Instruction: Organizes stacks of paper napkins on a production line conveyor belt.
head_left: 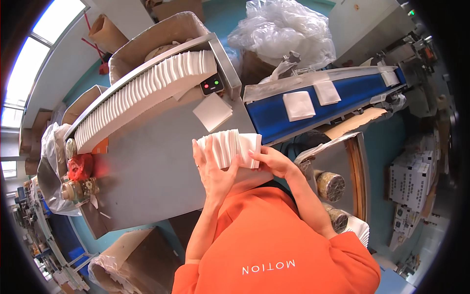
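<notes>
White folded napkins (220, 148) run left to right over the grey table (156, 171), the left hand (216, 175) curled half-closed around the packed length, the right hand (275, 162), nearer their flatter right end, pinching it between thumb and fingers.

Folded white sheets (223, 148) form a tight row between the hands (216, 175), the rightmost splayed flatter.

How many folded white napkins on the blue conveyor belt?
3: left napkin, middle napkin beside it, right napkin near the far end of the blue conveyor belt. More may be hidden underneath.
</notes>
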A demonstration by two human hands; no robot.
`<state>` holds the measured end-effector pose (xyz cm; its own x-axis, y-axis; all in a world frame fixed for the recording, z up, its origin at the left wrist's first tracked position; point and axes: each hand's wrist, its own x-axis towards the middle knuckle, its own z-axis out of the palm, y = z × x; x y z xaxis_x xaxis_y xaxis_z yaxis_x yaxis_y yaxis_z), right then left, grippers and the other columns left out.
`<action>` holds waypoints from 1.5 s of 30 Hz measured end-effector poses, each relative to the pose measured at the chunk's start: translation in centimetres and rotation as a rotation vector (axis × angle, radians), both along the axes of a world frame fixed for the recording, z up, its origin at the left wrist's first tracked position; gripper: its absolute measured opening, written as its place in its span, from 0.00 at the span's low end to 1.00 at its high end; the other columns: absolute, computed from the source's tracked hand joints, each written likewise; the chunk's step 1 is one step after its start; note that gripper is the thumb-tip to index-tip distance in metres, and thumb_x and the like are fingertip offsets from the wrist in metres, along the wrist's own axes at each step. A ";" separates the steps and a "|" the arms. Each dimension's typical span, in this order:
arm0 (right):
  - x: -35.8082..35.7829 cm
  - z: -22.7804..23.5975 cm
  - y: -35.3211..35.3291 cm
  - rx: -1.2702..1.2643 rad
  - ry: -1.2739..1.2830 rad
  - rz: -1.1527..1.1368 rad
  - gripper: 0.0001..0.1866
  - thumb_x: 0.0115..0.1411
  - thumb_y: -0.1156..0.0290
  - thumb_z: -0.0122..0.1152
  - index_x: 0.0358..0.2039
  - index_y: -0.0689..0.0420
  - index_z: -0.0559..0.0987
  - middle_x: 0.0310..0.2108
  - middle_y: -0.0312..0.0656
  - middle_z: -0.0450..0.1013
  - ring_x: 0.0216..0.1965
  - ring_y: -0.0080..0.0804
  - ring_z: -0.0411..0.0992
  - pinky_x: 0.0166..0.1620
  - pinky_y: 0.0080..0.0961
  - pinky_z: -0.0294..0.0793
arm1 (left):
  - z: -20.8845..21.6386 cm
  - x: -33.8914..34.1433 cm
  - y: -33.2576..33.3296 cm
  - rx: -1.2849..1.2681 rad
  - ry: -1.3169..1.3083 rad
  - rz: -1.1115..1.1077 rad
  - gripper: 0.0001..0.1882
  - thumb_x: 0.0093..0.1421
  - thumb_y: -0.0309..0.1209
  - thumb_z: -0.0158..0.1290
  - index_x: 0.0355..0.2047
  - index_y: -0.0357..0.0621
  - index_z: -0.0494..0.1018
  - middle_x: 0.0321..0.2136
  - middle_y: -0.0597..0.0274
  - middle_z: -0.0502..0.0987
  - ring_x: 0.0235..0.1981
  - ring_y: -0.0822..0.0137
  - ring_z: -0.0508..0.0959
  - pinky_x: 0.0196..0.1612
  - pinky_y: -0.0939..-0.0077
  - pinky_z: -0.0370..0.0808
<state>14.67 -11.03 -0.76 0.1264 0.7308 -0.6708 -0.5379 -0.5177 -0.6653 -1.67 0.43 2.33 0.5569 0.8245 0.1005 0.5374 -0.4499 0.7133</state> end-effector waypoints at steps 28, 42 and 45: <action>-1.4 1.9 1.9 -0.043 -0.606 0.010 0.24 0.66 0.58 0.60 0.54 0.64 0.75 0.42 0.38 0.77 0.40 0.26 0.74 0.44 0.25 0.74 | -0.2 0.8 -0.6 -0.276 -0.204 0.024 0.52 0.54 0.39 0.67 0.69 0.34 0.46 0.63 0.38 0.59 0.64 0.42 0.63 0.65 0.55 0.61; -1.6 -0.1 1.9 0.111 -0.191 -0.236 0.24 0.65 0.62 0.61 0.54 0.67 0.73 0.46 0.44 0.76 0.45 0.28 0.73 0.50 0.24 0.73 | -0.7 0.1 -0.2 -0.595 -0.289 -0.017 0.52 0.55 0.42 0.66 0.69 0.40 0.44 0.60 0.42 0.65 0.61 0.52 0.69 0.62 0.63 0.67; -0.3 -1.1 0.3 0.015 -0.068 -0.430 0.19 0.64 0.72 0.58 0.54 0.67 0.73 0.47 0.44 0.75 0.44 0.31 0.76 0.50 0.27 0.76 | -0.7 0.1 0.1 -0.624 -0.273 -0.046 0.49 0.58 0.43 0.64 0.69 0.39 0.46 0.61 0.42 0.64 0.61 0.52 0.69 0.62 0.63 0.67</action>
<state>14.40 -10.78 -1.89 0.4647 0.6119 -0.6400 -0.6570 -0.2463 -0.7125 -1.58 0.55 1.62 0.6151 0.7496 -0.2444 0.2919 0.0714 0.9538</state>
